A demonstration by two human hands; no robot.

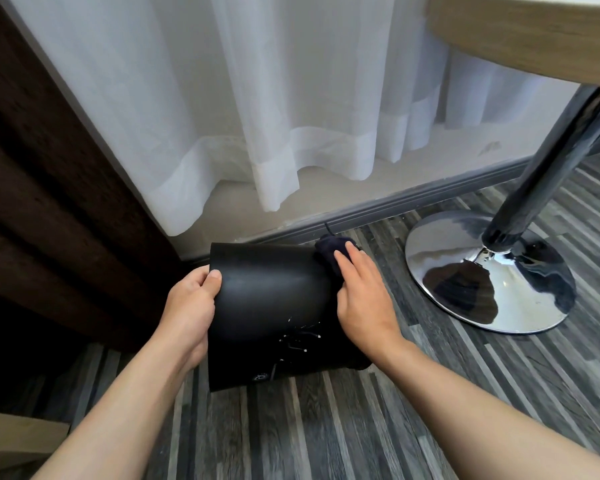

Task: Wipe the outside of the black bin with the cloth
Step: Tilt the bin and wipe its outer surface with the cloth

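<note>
The black bin [271, 306] is tilted above the grey plank floor, its smooth side facing me, with white scratch marks low on that side. My left hand [189, 306] grips its left edge, thumb on the outer wall. My right hand [361, 289] presses a dark cloth [329, 252] against the bin's upper right side; most of the cloth is under my fingers.
A chrome table base [489, 271] and its pole [551, 161] stand to the right, under a wooden tabletop [520, 32]. White curtains [257, 116] hang behind the bin. Dark wooden furniture [49, 202] fills the left. A grey skirting board [395, 206] runs along the wall.
</note>
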